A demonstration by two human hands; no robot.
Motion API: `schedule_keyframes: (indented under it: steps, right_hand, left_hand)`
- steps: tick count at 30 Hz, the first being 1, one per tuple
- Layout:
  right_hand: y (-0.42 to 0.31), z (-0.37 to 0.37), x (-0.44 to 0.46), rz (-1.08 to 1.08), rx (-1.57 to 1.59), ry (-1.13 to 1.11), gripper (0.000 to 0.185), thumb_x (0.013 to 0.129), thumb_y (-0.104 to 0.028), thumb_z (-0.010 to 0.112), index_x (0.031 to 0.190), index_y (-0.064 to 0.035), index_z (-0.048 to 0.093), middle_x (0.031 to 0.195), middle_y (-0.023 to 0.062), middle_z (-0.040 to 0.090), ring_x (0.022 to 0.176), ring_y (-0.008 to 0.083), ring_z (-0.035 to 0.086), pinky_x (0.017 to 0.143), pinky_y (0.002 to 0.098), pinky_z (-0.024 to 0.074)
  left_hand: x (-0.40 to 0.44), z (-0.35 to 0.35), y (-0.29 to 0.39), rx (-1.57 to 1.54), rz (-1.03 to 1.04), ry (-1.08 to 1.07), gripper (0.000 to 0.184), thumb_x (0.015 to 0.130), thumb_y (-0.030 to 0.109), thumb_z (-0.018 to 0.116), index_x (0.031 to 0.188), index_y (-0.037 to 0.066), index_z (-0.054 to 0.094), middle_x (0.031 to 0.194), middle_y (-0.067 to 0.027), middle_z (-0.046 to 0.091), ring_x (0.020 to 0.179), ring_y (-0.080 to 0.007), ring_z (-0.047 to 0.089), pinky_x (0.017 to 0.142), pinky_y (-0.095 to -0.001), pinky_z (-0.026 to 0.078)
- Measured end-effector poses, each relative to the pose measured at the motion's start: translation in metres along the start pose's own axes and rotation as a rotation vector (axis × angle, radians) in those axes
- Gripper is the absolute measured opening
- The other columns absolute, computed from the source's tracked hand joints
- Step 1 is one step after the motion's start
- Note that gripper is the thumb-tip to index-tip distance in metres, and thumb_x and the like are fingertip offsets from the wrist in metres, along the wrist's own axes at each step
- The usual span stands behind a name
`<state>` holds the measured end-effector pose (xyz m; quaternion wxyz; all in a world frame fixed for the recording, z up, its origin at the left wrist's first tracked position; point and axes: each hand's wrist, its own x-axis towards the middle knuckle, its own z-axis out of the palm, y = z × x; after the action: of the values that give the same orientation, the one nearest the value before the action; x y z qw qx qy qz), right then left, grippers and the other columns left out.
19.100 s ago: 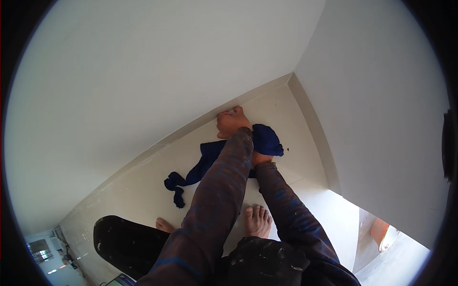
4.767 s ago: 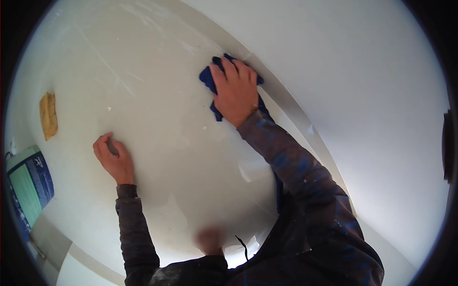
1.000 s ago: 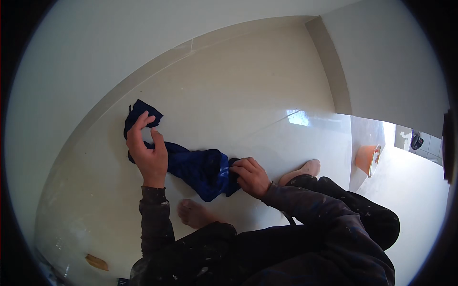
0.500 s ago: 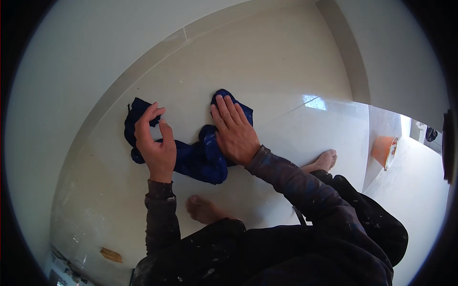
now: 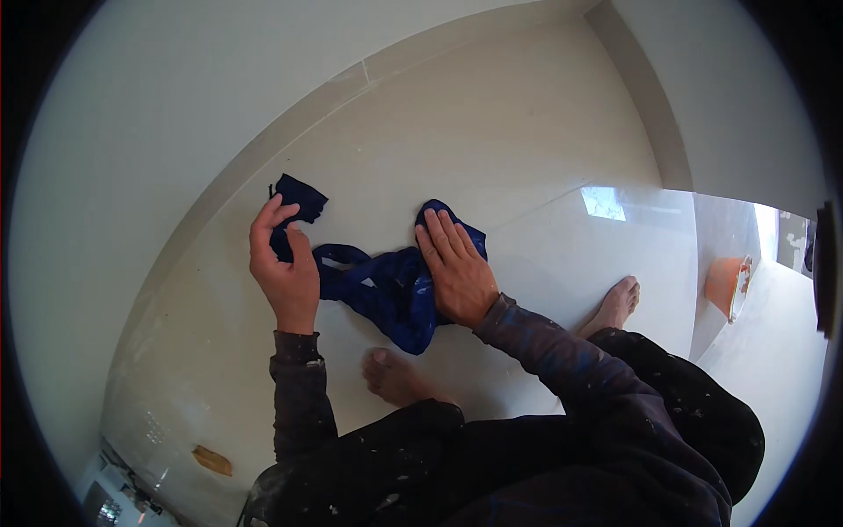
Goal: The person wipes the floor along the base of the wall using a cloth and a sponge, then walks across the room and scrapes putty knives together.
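A dark blue cloth (image 5: 395, 294) lies crumpled and twisted across the glossy pale floor. My right hand (image 5: 461, 272) rests flat on its right end, fingers stretched out and pressing it to the floor. Over the left part of the cloth, my left hand (image 5: 288, 268) hovers with curved fingers and a gap between thumb and forefinger. Nothing shows in that gap as held. The cloth's far-left end spreads out just beyond the left fingertips, and my left palm hides some of the fabric.
Pale floor (image 5: 492, 114) runs up to a curved-looking baseboard (image 5: 290, 123) and wall. My bare feet stand near the cloth. An orange bucket (image 5: 724, 285) is at the right, past the wall corner. A small brownish-yellow piece (image 5: 212, 460) lies at lower left.
The view has shifted slightly. My left hand has moved back from the cloth's left end, uncovering more of it, and the middle folds have loosened. My right hand stays flat on the cloth.
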<state>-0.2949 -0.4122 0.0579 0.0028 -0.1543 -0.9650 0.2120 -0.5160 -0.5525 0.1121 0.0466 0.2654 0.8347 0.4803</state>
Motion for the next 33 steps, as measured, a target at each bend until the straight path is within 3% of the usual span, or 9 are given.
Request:
schedule_keyframes:
  steps: [8,12,15,18,20,23,28,31,33]
  right_hand:
    - [0.026,0.015,0.163,-0.022,-0.056,0.268,0.068,0.091,-0.021,0.058,0.151,0.0091,0.046,0.163,0.0308,0.036,0.153,0.0443,0.035,0.127,0.0502,0.0273]
    - [0.012,0.007,0.072,0.020,-0.018,0.136,0.071,0.091,-0.017,0.056,0.155,0.0092,0.041,0.166,0.0302,0.032,0.156,0.0437,0.030,0.128,0.0509,0.0252]
    - [-0.002,-0.001,-0.032,0.063,-0.005,-0.061,0.073,0.090,-0.014,0.055,0.157,0.0082,0.037,0.168,0.0297,0.027,0.159,0.0431,0.025,0.129,0.0523,0.0227]
    - [-0.007,-0.007,-0.110,0.120,0.163,-0.081,0.080,0.084,-0.005,0.058,0.158,0.0094,0.034,0.168,0.0321,0.026,0.159,0.0469,0.024,0.129,0.0542,0.0226]
    - [-0.002,-0.012,-0.142,0.434,0.164,-0.054,0.084,0.081,-0.002,0.055,0.160,0.0106,0.028,0.169,0.0340,0.022,0.159,0.0493,0.020,0.130,0.0538,0.0194]
    - [0.037,-0.016,-0.148,0.674,0.061,0.098,0.088,0.079,0.000,0.052,0.162,0.0113,0.022,0.169,0.0354,0.019,0.160,0.0505,0.015,0.131,0.0537,0.0162]
    - [0.097,-0.024,-0.108,0.528,-0.023,0.215,0.095,0.078,-0.007,0.058,0.162,0.0108,0.020,0.170,0.0343,0.015,0.160,0.0516,0.012,0.131,0.0564,0.0135]
    - [0.078,-0.029,-0.088,0.464,0.068,0.159,0.094,0.077,-0.014,0.051,0.163,0.0105,0.022,0.170,0.0338,0.017,0.160,0.0501,0.014,0.130,0.0574,0.0140]
    - [0.060,-0.026,-0.076,0.431,0.100,0.102,0.098,0.075,-0.010,0.058,0.163,0.0093,0.022,0.171,0.0330,0.017,0.160,0.0499,0.015,0.130,0.0569,0.0146]
  left_hand:
    - [-0.008,-0.005,-0.002,0.063,-0.031,-0.021,0.039,0.098,0.001,0.057,0.137,0.002,0.060,0.118,-0.0100,0.074,0.112,-0.0218,0.066,0.107,-0.0386,0.045]
    - [-0.002,-0.002,-0.009,0.011,-0.064,-0.038,0.040,0.103,0.004,0.055,0.142,0.004,0.057,0.123,-0.0083,0.072,0.119,-0.0192,0.062,0.110,-0.0394,0.043]
    - [0.004,0.017,-0.001,-0.026,-0.064,-0.024,0.039,0.099,0.002,0.056,0.138,0.003,0.059,0.119,-0.0091,0.073,0.114,-0.0218,0.065,0.108,-0.0389,0.044]
    - [0.007,0.036,0.000,-0.003,-0.037,-0.069,0.038,0.100,0.003,0.056,0.137,0.002,0.059,0.120,-0.0083,0.073,0.113,-0.0221,0.065,0.105,-0.0393,0.046]
    - [0.005,0.051,0.004,-0.027,0.001,-0.113,0.038,0.100,0.004,0.056,0.137,0.003,0.060,0.120,-0.0082,0.073,0.113,-0.0223,0.065,0.104,-0.0392,0.046]
    - [-0.009,0.068,0.025,-0.057,0.041,-0.194,0.035,0.099,0.004,0.057,0.134,0.004,0.062,0.117,-0.0094,0.073,0.111,-0.0242,0.065,0.103,-0.0386,0.046]
    - [-0.040,0.080,0.044,-0.126,0.216,-0.630,0.034,0.095,0.000,0.061,0.129,0.005,0.065,0.113,-0.0093,0.074,0.110,-0.0275,0.065,0.099,-0.0402,0.049]
    - [-0.057,0.078,0.042,-0.091,0.274,-0.636,0.038,0.091,-0.001,0.066,0.127,0.009,0.067,0.110,-0.0040,0.074,0.103,-0.0264,0.065,0.095,-0.0385,0.048]
    - [-0.063,0.071,0.033,-0.093,0.221,-0.641,0.038,0.091,-0.002,0.065,0.128,0.008,0.066,0.110,-0.0055,0.073,0.105,-0.0269,0.065,0.096,-0.0392,0.048]
